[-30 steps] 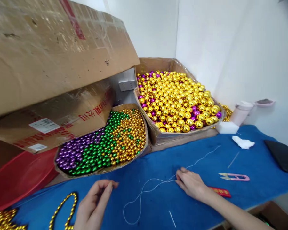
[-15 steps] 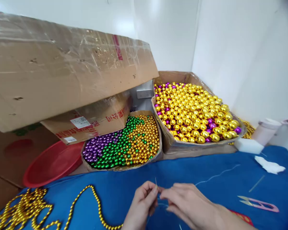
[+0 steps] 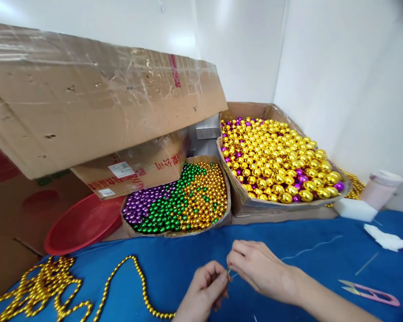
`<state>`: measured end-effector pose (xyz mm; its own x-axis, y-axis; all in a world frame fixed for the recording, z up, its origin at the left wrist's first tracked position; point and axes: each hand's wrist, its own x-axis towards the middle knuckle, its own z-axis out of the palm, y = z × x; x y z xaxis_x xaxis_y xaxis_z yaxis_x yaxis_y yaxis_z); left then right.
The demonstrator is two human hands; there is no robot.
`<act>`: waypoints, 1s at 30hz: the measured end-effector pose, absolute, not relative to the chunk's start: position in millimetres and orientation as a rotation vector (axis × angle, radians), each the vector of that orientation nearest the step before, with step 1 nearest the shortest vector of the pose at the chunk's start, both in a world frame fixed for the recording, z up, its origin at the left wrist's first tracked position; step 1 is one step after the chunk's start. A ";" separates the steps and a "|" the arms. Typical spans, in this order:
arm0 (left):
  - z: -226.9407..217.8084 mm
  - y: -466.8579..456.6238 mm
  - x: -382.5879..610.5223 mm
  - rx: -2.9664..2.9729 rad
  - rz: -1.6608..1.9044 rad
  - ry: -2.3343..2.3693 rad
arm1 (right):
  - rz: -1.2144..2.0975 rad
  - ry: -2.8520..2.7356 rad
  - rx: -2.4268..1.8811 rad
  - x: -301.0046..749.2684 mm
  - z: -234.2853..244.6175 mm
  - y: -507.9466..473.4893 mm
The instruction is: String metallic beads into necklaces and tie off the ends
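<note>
My left hand [image 3: 204,290] is closed in a pinch at the bottom centre, thumb against forefinger. A tiny thin tip shows at its fingertips, too small to name surely. Just above and to the right, my right hand [image 3: 260,270] is closed too, its fingertips pinching a fine pale thread [image 3: 234,276] that shows between the hands. The fingertips of both hands nearly meet. A strand of gold beads [image 3: 143,286] runs across the blue cloth [image 3: 161,259] to my left wrist, which hides its end.
Behind stand a box of purple, green and gold beads [image 3: 174,205] and a box of larger gold balls [image 3: 272,156]. Cardboard [image 3: 104,103] overhangs a red basin [image 3: 83,223]. Pink thread snips [image 3: 369,293], white tissue [image 3: 386,237] and a loose thread [image 3: 312,246] lie at right.
My right hand has risen slightly and turned, its fingertips now above the left ones. The upright needle-like tip over my left fingers no longer shows. The view has shifted slightly left.
</note>
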<state>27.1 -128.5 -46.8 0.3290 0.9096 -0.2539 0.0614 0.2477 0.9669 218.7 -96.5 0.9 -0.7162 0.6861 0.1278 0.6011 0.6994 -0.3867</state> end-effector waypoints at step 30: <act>-48.6 -141.0 3.8 1.176 1.033 1.231 | 0.072 -2.673 -0.937 183.4 -35.9 -116.3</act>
